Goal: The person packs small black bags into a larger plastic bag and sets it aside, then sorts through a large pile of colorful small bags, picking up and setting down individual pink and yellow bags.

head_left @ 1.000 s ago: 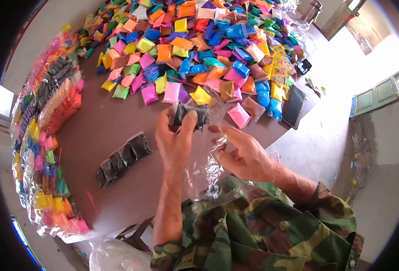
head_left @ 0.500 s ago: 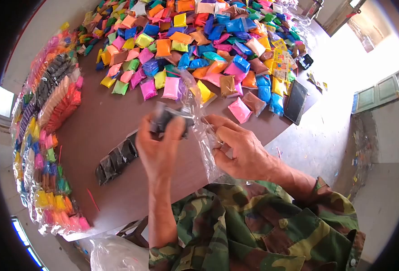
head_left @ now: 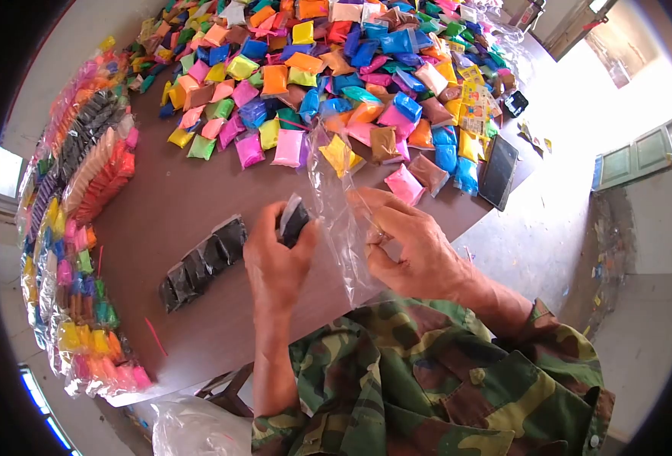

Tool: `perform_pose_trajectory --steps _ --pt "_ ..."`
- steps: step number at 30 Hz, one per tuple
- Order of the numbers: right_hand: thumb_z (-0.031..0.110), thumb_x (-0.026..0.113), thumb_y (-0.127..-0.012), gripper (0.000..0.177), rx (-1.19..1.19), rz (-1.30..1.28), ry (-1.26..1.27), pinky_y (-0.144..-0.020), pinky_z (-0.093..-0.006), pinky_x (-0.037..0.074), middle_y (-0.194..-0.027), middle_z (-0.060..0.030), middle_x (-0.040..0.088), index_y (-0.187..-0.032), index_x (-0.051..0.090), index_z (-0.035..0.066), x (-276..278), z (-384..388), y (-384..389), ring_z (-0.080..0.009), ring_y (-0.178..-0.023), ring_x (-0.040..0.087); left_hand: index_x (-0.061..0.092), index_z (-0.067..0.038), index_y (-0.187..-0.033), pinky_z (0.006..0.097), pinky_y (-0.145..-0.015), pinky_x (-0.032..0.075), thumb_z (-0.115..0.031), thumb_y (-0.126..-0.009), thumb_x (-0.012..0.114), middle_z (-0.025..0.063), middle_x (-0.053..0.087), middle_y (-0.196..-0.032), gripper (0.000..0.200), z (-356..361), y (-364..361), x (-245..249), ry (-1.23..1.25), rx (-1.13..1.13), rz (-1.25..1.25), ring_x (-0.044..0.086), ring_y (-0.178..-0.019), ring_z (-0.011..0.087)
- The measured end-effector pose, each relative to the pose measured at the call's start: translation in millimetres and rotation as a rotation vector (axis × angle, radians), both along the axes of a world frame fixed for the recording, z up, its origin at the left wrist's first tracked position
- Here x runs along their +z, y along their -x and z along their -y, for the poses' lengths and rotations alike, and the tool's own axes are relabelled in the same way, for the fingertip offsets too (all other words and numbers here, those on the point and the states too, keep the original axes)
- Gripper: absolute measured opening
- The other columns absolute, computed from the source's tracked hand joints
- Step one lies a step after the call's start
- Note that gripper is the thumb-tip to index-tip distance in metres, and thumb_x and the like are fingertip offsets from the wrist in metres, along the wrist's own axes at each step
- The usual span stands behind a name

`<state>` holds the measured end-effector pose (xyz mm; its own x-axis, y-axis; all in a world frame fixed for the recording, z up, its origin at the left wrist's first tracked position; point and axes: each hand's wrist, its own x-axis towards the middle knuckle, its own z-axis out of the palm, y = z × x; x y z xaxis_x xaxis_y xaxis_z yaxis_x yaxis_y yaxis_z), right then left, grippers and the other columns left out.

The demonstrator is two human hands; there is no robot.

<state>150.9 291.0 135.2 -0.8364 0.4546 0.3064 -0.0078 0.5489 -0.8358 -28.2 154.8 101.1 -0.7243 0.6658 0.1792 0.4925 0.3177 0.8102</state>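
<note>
Between the thumb and fingers of my left hand (head_left: 277,254) is a small black packet (head_left: 293,220) with a clear edge. My right hand (head_left: 412,243) pinches a long clear plastic bag (head_left: 336,213), which hangs between the two hands above the brown table (head_left: 199,178). The black packet is just left of the bag, outside it. A row of several black packets (head_left: 205,258) lies on the table, left of my left hand, each overlapping its neighbour.
A large heap of colourful packets (head_left: 305,68) covers the table's far side. Filled clear bags of packets (head_left: 77,251) line the left edge. A dark phone-like slab (head_left: 498,172) lies at the right edge. A red strip (head_left: 156,337) lies front left, and a clear plastic bag (head_left: 195,424) sits below.
My left hand, blurred with black packets before, has moved slightly down and now shows one black packet upright. The clear bag has spread wider beside my nearly still right hand.
</note>
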Motion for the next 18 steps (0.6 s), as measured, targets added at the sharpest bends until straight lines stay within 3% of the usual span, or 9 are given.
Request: perform_pose_trajectory --steps 4,7,10,14,18 --pt "-0.003 0.065 -0.085 0.022 0.000 0.051 0.143 -0.069 -0.0405 0.058 -0.144 -0.0284 0.061 -0.106 0.060 -0.009 4 3 4 -0.0358 -0.086 0.072 0.070 -0.002 -0.111 0.0302 -0.072 0.055 -0.019 -0.089 0.086 0.0034 0.072 -0.091 0.032 10 4 2 -0.009 0.050 0.094 0.067 -0.080 0.0116" --pt "-0.003 0.065 -0.085 0.015 0.043 0.054 0.085 -0.072 -0.0403 0.057 -0.144 -0.0277 0.061 -0.097 0.058 -0.008 -5 5 7 -0.0331 -0.087 0.072 0.071 -0.005 -0.111 0.0276 -0.068 0.055 -0.019 -0.095 0.083 0.0016 0.073 -0.094 0.025 13 14 14 -0.252 0.048 0.510 0.067 -0.080 0.0093" --pt "-0.007 0.065 -0.084 0.011 0.058 0.068 0.173 -0.074 -0.0358 0.056 -0.149 -0.0254 0.060 -0.090 0.057 -0.004 -2 12 10 -0.0288 -0.104 0.072 0.070 -0.007 -0.113 0.0250 -0.066 0.055 -0.021 -0.102 0.078 0.0007 0.075 -0.099 0.020 2 17 24 -0.635 0.041 0.778 0.068 -0.080 0.0075" --pt "-0.006 0.067 -0.083 0.013 0.077 0.040 0.119 -0.079 -0.0376 0.057 -0.150 -0.0238 0.060 -0.088 0.057 -0.002 -10 14 12 -0.0293 -0.108 0.071 0.070 -0.007 -0.118 0.0259 -0.066 0.057 -0.027 -0.106 0.073 0.0011 0.075 -0.101 0.024 -17 13 11 -0.599 0.071 0.845 0.069 -0.081 0.0087" --pt "-0.006 0.068 -0.082 0.013 0.053 0.065 0.160 -0.081 -0.0394 0.057 -0.151 -0.0237 0.059 -0.086 0.057 -0.001 -5 17 10 -0.0290 -0.108 0.071 0.070 -0.004 -0.112 0.0250 -0.064 0.057 -0.032 -0.105 0.075 0.0012 0.073 -0.096 0.029 -21 9 11 -0.402 0.087 0.668 0.067 -0.078 0.0078"
